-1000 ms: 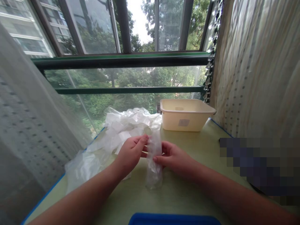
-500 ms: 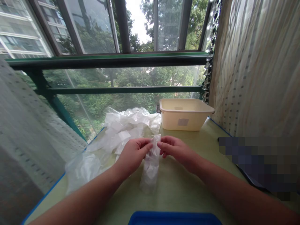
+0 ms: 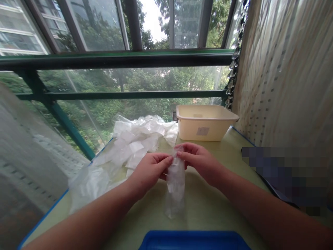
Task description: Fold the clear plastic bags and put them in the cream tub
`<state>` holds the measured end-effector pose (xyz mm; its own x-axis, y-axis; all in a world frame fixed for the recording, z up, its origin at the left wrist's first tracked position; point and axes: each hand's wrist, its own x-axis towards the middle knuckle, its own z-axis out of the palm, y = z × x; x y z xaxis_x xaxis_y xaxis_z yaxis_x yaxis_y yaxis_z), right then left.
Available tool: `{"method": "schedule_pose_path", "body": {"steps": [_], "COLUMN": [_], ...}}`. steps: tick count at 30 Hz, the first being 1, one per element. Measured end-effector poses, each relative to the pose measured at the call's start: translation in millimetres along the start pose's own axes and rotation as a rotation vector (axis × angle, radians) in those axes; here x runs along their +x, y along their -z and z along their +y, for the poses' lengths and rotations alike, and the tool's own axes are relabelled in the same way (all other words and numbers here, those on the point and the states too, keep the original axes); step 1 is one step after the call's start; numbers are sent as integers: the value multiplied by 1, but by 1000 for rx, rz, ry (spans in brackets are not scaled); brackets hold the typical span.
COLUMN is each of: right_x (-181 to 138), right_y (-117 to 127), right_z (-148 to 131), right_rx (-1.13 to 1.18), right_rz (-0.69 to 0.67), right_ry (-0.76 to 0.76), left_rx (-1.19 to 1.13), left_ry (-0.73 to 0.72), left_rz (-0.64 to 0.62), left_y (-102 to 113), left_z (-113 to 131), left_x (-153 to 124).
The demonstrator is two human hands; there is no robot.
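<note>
A small clear plastic bag (image 3: 176,189) hangs upright over the green table (image 3: 208,208), its bottom touching the surface. My left hand (image 3: 149,172) pinches its top edge from the left. My right hand (image 3: 199,161) pinches the same top edge from the right, fingers curled. The two hands nearly meet above the bag.
A heap of crumpled clear plastic bags (image 3: 130,146) lies at the left rear of the table. A cream plastic tub (image 3: 204,121) stands at the back by the window. A blue tray edge (image 3: 192,240) shows at the near edge. A curtain (image 3: 286,76) hangs on the right.
Both hands have stayed on the bag's top edge. The bag has shifted slightly right and toward me, and the right hand has risen to the top edge.
</note>
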<state>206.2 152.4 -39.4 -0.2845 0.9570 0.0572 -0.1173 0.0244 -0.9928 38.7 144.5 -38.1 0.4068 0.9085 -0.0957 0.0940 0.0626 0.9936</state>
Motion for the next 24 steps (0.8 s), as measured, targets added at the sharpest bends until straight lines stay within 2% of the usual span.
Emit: {"method": "schedule_pose_path", "body": {"steps": [8,11,16,19,22,24], "right_x": [-1,-1,-1,-2,-4,-5], "right_y": [0,0,2,3,3,5], "right_z": [2,1,3,5,7,7], "right_rx": [28,10,-95,-324,-588,-703], "right_rz": [-11,-5,-2,60,100,73], "right_ry": [14,17,39,183,445,610], "left_rx": [111,118,118,43,-26,-87], "left_ry": [-110,-95,-39,2,42,66], "left_rz": [11,-8,32,25,45,44], "left_y": [1,0,-3,-4,-5,-5], "left_z": [-1,0,-1,-3,-5,-4], "left_x": [0,-1,1,2,2,2]}}
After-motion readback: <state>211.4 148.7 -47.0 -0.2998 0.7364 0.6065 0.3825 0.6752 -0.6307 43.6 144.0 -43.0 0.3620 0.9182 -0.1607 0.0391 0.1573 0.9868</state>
